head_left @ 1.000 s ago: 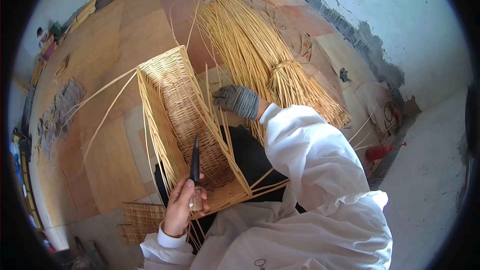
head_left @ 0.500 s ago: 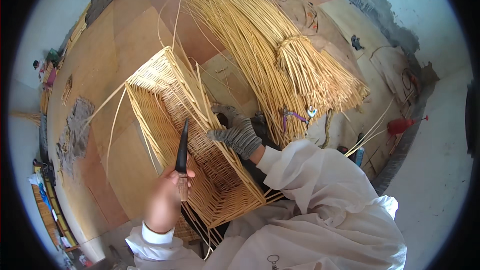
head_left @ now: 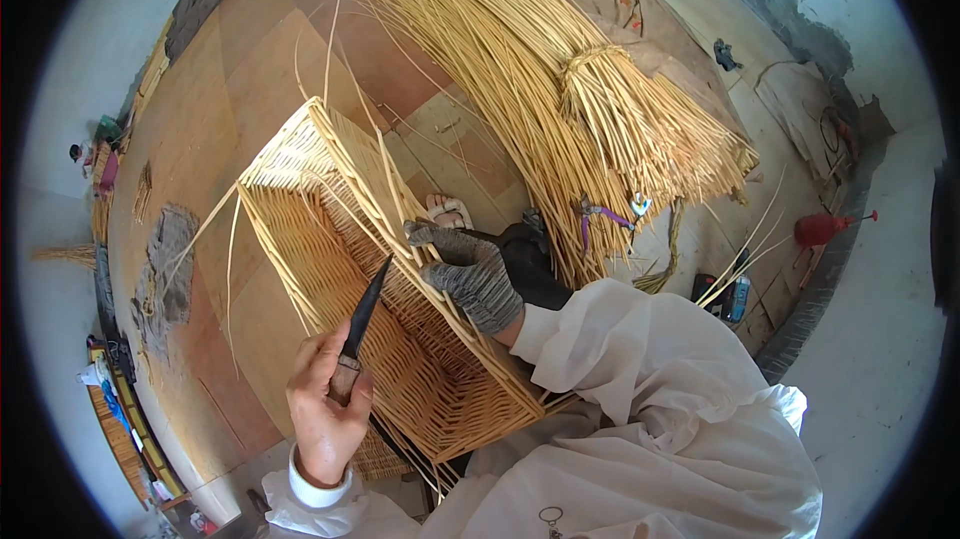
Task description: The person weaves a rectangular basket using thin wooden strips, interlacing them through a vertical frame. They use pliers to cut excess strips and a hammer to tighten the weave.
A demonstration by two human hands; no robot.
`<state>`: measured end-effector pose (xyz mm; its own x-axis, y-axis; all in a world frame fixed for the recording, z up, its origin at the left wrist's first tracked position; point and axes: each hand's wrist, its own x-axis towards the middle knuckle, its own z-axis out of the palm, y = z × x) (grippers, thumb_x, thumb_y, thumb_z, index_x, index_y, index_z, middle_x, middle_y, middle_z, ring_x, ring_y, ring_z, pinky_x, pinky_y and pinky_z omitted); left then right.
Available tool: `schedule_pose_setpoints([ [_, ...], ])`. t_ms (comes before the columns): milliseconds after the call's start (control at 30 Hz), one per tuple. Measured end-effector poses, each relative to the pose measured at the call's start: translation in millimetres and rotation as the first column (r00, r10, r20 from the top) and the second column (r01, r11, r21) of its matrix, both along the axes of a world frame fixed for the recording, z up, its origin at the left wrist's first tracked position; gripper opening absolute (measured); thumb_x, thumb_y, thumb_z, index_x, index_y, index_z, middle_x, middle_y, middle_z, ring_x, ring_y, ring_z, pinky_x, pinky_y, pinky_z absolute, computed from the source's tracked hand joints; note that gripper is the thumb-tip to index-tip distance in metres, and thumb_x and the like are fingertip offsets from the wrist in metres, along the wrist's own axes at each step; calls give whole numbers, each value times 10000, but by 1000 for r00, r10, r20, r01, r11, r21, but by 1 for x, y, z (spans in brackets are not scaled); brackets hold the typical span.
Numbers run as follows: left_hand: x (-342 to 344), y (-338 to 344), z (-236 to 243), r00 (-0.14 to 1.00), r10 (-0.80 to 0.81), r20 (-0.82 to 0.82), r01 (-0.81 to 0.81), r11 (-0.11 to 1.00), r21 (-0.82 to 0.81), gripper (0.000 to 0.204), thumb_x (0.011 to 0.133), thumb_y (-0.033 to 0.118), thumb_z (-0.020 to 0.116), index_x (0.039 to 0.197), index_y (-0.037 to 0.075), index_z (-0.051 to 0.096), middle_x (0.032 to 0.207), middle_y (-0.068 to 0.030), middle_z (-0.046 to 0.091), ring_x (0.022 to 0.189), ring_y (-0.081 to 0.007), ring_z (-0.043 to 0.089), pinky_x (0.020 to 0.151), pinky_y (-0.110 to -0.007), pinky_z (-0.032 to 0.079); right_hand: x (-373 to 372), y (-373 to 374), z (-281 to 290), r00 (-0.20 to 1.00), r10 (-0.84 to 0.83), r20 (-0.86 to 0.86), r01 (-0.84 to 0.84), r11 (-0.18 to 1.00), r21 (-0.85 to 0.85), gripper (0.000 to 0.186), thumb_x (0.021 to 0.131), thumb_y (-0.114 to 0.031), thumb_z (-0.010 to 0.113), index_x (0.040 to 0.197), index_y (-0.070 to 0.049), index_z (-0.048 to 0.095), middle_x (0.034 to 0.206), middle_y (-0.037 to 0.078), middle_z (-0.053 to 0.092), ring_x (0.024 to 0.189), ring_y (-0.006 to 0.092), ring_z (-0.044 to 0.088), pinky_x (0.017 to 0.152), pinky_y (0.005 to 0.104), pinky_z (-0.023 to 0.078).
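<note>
A rectangular wicker basket (head_left: 300,244) lies tilted before me, its open side facing up and loose willow ends sticking out at the far corner. My bare left hand (head_left: 328,407) is closed round the wooden handle of a knife (head_left: 367,309). The dark pointed blade slants up and to the right over the basket's opening, its tip close to the right rim. On that rim, my right hand (head_left: 478,279) in a grey striped glove grips the edge; part of its fingers is hidden by the rim.
A large tied bundle of willow rods (head_left: 560,69) lies on the floor beyond the basket. Purple-handled pliers (head_left: 590,214) rest by its near end. At the right are a red oil can (head_left: 820,229) and a blue can (head_left: 740,297). A grey cloth (head_left: 170,259) lies at the left.
The knife has tipped from nearly upright to a rightward slant, its tip nearer the right rim. My right hand still grips the rim, its fingers shifted. The basket sits slightly further left in view.
</note>
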<state>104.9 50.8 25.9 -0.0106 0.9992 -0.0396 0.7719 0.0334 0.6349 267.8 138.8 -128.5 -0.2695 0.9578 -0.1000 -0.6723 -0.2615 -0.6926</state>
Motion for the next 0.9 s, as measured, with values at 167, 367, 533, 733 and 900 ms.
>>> schedule_pose_setpoints([
  [167, 4, 7, 0, 996, -71, -57, 71, 997, -11, 510, 696, -157, 601, 1190, -39, 561, 1046, -119, 551, 890, -155, 577, 732, -221, 460, 3, 0, 6, 998, 7, -68, -7, 1000, 4, 434, 771, -8, 647, 1199, 20, 581, 1235, 94, 580, 1095, 158, 542, 935, 266, 436],
  [367, 25, 37, 51, 781, -332, -529, 303, 942, -145, 535, 636, -148, 553, 1158, -34, 580, 930, -186, 605, 740, -288, 633, 659, -308, 517, -3, 0, -1, 1000, 18, 10, -18, 1000, 14, 421, 797, -10, 621, 1216, -15, 579, 1123, 43, 618, 913, 90, 577, 762, 205, 485],
  [533, 61, 96, 88, 320, -662, -678, 520, 720, -459, 438, 611, -75, 563, 1047, -66, 605, 845, -159, 600, 687, -307, 614, 616, -381, 501, -7, 4, 9, 999, -42, -28, 43, 998, 39, 439, 787, 2, 611, 1224, -11, 570, 1139, 61, 618, 876, 91, 584, 758, 196, 489],
  [733, 35, 86, 68, 736, -507, -448, 407, 861, -305, 416, 697, 17, 624, 1102, -57, 568, 828, -113, 606, 609, -229, 575, 516, -296, 476, -1, 3, 10, 999, 38, 10, -37, 999, -11, 454, 782, 29, 606, 1233, 4, 560, 1226, 99, 584, 1052, 143, 556, 891, 235, 455],
  [900, 27, 63, 48, 995, 76, 58, -44, 901, -432, 394, 753, -12, 572, 1146, -45, 567, 891, -84, 600, 589, -163, 540, 439, -258, 408, -2, 7, 1, 994, -82, 68, 72, 987, 143, 447, 794, 36, 616, 1236, 4, 559, 1245, 114, 575, 1094, 155, 548, 928, 245, 440],
])
